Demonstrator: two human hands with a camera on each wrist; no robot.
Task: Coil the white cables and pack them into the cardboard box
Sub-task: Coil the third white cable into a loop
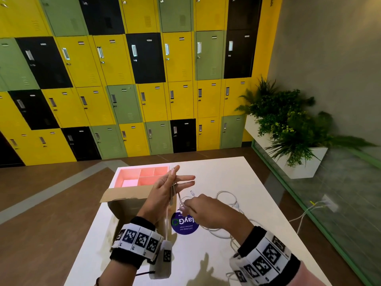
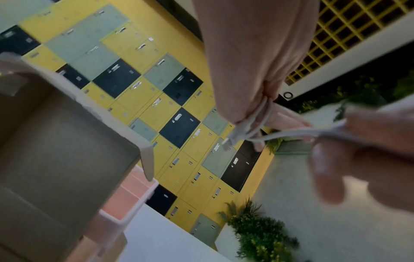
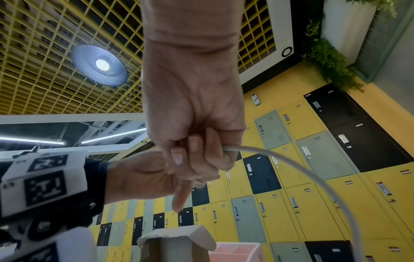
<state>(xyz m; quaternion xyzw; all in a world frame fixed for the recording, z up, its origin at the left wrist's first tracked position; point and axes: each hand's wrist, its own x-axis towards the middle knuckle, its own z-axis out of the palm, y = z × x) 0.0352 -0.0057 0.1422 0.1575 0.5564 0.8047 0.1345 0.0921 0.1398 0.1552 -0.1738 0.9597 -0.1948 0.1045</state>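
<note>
My left hand (image 1: pixel 165 188) is raised over the open cardboard box (image 1: pixel 125 195), fingers spread and mostly straight. Loops of white cable (image 2: pixel 262 122) wrap around it near the thumb, and a connector end (image 2: pixel 230 140) hangs out. Just to the right, my right hand (image 1: pixel 206 211) pinches the same cable (image 1: pixel 179 198) with curled fingers. From that fist the cable (image 3: pixel 291 163) arcs away down to the right. More loose white cables (image 1: pixel 226 196) lie tangled on the white table (image 1: pixel 237 172) behind and beside the right hand. The inside of the box (image 2: pixel 56 141) looks bare where it shows.
A pink divided tray (image 1: pixel 132 174) stands just behind the box at the table's far left corner. A purple round sticker (image 1: pixel 185 226) lies on the table below my hands. To the right are a white planter (image 1: pixel 305 162) and a glass wall; lockers fill the back.
</note>
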